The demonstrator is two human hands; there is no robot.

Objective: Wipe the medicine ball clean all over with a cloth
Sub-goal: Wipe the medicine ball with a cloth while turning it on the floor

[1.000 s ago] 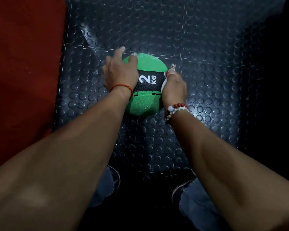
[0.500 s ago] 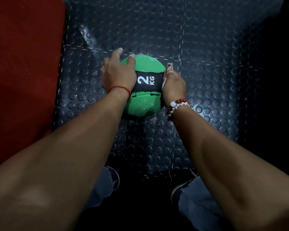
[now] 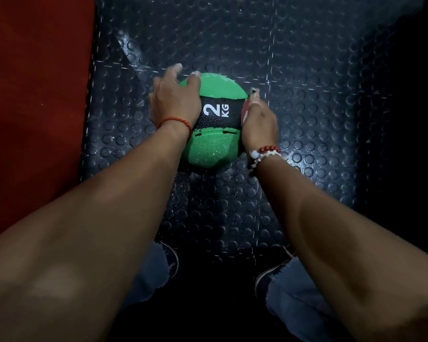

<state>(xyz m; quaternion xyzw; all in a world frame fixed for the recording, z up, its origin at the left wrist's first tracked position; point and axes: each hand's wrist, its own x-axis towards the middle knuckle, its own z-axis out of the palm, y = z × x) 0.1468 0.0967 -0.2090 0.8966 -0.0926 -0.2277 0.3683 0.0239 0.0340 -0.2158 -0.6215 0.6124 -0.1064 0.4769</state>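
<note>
A dark studded rubber floor [image 3: 307,58] filled most of the frame, with pale seams crossing it. A red mat [image 3: 35,95] ran down the left edge. Two bare forearms reached in from the lower corners toward the centre. Below them, at the bottom of the frame, were frayed blue jeans cuffs [image 3: 294,292] and the toes of dark shoes [image 3: 267,275].

The medicine ball [image 3: 213,149] sat on the floor just above the centre of the frame, between the two hands. It was green with a black band marked "2 KG" in white.

The left hand [image 3: 173,102] lay over the ball's upper left side, its fingers spread. One fingertip [image 3: 195,75] rested on the green top and another reached past the ball's edge.

The right hand [image 3: 260,124] was against the ball's right side, fingers curled round a cloth [image 3: 246,107] that was pressed to the ball. Only a reddish and white edge of the cloth showed, and the fingertips were mostly hidden.

A red thread bracelet [image 3: 176,119] circled the left wrist. A red and white bead bracelet [image 3: 265,153] circled the right.
</note>
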